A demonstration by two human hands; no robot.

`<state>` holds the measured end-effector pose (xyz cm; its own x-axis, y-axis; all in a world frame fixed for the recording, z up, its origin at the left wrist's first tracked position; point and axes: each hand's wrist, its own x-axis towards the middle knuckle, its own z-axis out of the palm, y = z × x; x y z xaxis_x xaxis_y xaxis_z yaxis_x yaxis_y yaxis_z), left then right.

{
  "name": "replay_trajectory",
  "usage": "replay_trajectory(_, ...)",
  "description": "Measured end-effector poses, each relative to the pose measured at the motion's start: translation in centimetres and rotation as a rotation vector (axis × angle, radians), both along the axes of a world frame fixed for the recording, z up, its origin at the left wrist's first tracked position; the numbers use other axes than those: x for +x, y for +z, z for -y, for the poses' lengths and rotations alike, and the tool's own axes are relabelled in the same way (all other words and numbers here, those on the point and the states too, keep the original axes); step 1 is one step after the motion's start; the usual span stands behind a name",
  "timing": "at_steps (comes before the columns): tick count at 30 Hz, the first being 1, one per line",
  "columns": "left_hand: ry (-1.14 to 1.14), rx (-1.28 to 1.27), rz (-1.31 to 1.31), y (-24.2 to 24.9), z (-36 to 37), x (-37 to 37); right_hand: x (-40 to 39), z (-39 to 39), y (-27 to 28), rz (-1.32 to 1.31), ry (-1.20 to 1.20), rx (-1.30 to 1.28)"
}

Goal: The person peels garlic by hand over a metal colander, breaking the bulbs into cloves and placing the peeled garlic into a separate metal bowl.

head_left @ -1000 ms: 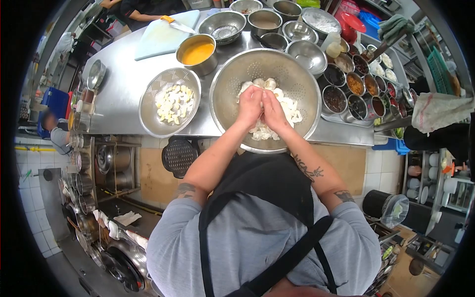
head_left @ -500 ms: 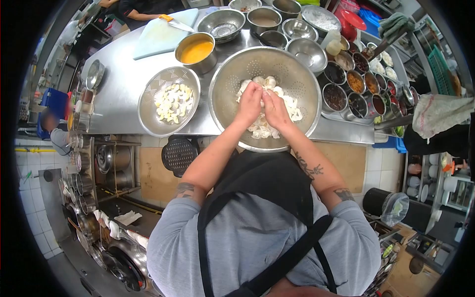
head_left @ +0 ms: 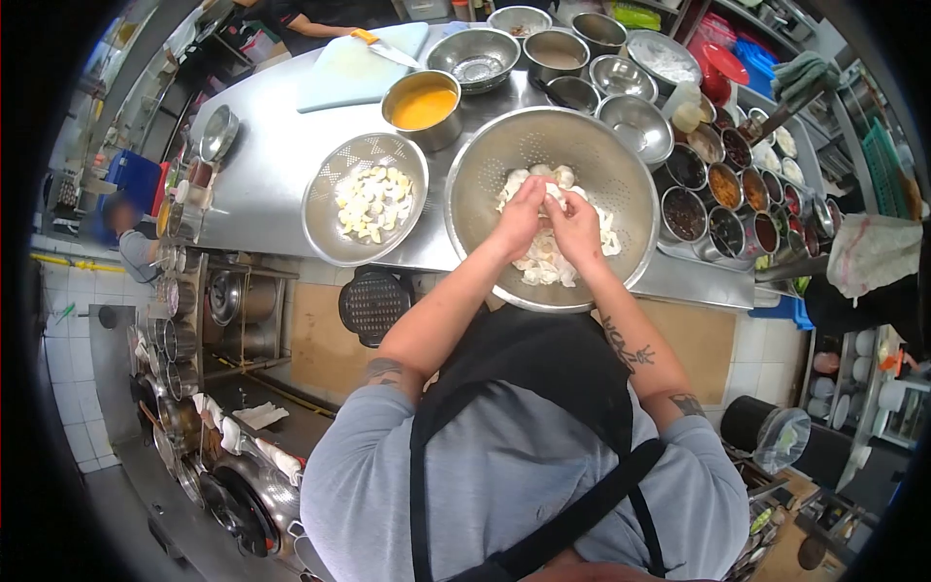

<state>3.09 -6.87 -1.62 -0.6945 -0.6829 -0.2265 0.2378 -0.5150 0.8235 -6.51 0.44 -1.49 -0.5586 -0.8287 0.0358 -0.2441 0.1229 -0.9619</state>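
A large perforated metal colander (head_left: 472, 225) stands at the front edge of the steel table, with garlic bulbs and papery skins (head_left: 549, 264) inside. Over it my left hand (head_left: 522, 215) and my right hand (head_left: 576, 227) meet, fingers closed around a garlic bulb (head_left: 557, 198) that is mostly covered by them. To the left, a smaller colander (head_left: 318, 221) tilts slightly and holds peeled garlic cloves (head_left: 372, 204). Behind it is a steel pot (head_left: 441, 130) with yellow-orange liquid.
A knife (head_left: 386, 48) with an orange handle lies on a pale cutting board (head_left: 339, 81). Steel bowls (head_left: 635, 128) crowd the back. Several ingredient containers (head_left: 686, 213) stand at right. A co-worker's arm (head_left: 325, 29) shows beyond the board. A black stool (head_left: 374, 308) is below the table.
The whole view has shifted, so the table items sit further right. My hands, pressed together before, are now slightly apart at the fingers, with pale garlic showing between them.
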Motion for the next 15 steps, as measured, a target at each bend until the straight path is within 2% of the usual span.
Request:
replay_trajectory(2,-0.026,0.002,-0.005,0.1,0.2,0.0,0.1,0.0,-0.1,0.061,-0.043,-0.045)
replay_trajectory(5,-0.022,0.028,0.033,0.2,0.2,0.0,-0.3,-0.5,1.2,-0.022,-0.038,0.025)
replay_trajectory(8,-0.068,0.104,0.016,0.5,0.6,0.3,0.1,-0.7,2.2,0.134,0.016,-0.087)
replay_trajectory(9,-0.101,0.150,-0.001,0.4,1.2,0.5,-0.6,-0.4,0.3,0.028,0.055,-0.127)
replay_trajectory(12,-0.116,0.218,-0.006,0.7,1.2,0.8,-2.0,-0.6,-0.4,0.074,0.055,-0.057)
replay_trajectory(13,-0.103,0.226,-0.001,1.1,1.2,0.9,-2.4,-0.5,-0.3,0.077,-0.018,-0.052)
replay_trajectory(15,-0.075,0.217,0.021,0.9,1.2,1.0,-3.4,-0.7,0.4,-0.154,-0.067,-0.013)
